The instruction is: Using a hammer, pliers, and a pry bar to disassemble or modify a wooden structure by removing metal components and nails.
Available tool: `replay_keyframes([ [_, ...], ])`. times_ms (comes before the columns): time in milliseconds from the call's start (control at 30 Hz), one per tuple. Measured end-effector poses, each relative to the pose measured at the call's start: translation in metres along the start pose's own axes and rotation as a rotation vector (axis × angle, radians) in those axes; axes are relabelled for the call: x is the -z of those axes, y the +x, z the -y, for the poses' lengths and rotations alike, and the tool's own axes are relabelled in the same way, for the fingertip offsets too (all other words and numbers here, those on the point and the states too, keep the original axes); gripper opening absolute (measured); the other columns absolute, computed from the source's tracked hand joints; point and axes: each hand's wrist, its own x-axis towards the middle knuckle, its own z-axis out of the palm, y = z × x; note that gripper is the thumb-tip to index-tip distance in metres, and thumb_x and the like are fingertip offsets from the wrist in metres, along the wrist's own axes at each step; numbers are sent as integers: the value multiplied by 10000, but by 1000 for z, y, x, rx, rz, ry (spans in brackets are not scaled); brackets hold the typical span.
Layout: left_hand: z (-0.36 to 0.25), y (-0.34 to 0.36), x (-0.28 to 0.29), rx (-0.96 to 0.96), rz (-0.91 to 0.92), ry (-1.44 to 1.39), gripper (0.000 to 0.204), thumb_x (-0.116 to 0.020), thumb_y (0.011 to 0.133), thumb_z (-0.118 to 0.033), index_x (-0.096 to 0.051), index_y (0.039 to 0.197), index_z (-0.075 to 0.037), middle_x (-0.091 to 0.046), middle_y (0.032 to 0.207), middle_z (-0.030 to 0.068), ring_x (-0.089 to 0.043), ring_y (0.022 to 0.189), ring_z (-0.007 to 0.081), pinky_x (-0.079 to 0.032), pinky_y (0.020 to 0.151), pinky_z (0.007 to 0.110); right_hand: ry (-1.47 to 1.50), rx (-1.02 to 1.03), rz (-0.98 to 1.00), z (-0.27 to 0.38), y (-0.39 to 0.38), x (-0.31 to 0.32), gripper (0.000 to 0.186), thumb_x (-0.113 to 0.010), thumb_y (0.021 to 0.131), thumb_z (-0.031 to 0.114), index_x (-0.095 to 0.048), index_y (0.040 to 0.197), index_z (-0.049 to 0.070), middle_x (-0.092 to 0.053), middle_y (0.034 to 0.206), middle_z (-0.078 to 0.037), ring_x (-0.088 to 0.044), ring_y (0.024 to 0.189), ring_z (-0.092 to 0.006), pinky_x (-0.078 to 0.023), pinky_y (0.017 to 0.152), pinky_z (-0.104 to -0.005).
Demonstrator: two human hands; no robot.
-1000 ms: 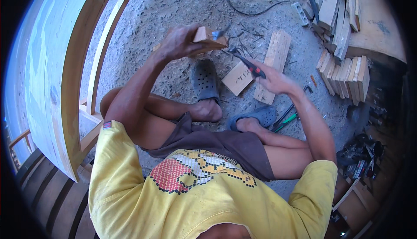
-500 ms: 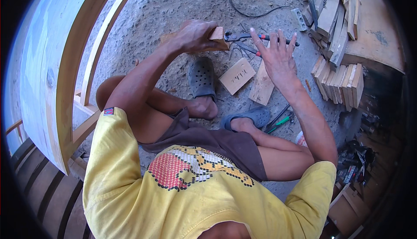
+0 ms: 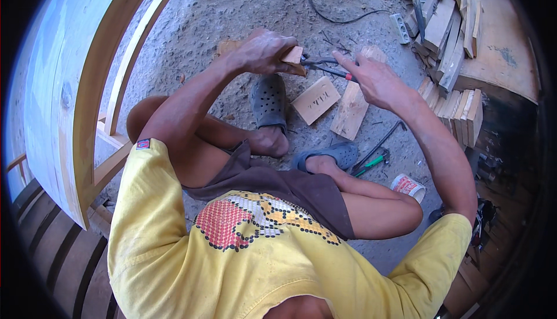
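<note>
My left hand point(image 3: 267, 51) is closed around a small wooden block point(image 3: 294, 55), holding it off the ground in front of me. A pair of pincers point(image 3: 328, 71) with dark jaws and red-and-black handles has its head against the block's right end. Around the handles my right hand point(image 3: 378, 82) is closed, hiding most of them. Whether a nail sits in the jaws is too small to tell. Just below the tool lie a short board point(image 3: 317, 100) with writing on it and a longer plain board point(image 3: 350, 110).
Loose nails point(image 3: 337, 43) lie beyond the pincers. A green-handled tool point(image 3: 369, 165) and a cup point(image 3: 408, 187) are by my right leg. Wood offcuts point(image 3: 445, 23), stacked blocks point(image 3: 464, 113) and a power strip point(image 3: 400, 28) are at right. A large wooden frame point(image 3: 87, 87) stands at left.
My right hand's spread fingers have closed around the pincer handles, and the handles have come closer together. My right elbow has swung outward, uncovering the cup. The left hand still holds the block.
</note>
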Motion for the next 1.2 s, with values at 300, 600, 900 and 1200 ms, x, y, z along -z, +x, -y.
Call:
replay_keyframes([
  [300,13,-27,-9,-39,-48,-87,506,-855,827,-382,-658,1199,-100,-749,931,153,-739,902,350,-553,757,472,283,-9,53,9,-11,22,424,-666,936,121,-557,1334,24,-687,1083,-261,-664,1013,-476,-532,896,-544],
  [600,21,-57,-16,-73,-145,-151,632,-910,733,-259,-641,1275,-78,-757,1059,141,-739,980,348,-582,810,443,249,-29,-28,21,-3,7,275,-647,905,85,-534,1150,33,-650,949,-238,-661,937,-487,-520,786,-566],
  [900,29,-63,-27,-138,-168,-70,694,-912,667,-222,-642,1296,-107,-764,1099,116,-755,970,320,-605,829,424,522,217,-305,-5,30,-86,237,-652,922,108,-581,1131,21,-607,907,-209,-637,857,-475,-509,729,-516],
  [1200,26,-45,-14,-122,-139,-83,587,-899,768,-343,-663,1251,-107,-766,1018,120,-756,922,321,-596,769,428,359,25,-269,21,-6,-50,614,-660,823,3,-542,1423,58,-627,1133,-203,-657,1055,-417,-533,910,-503],
])
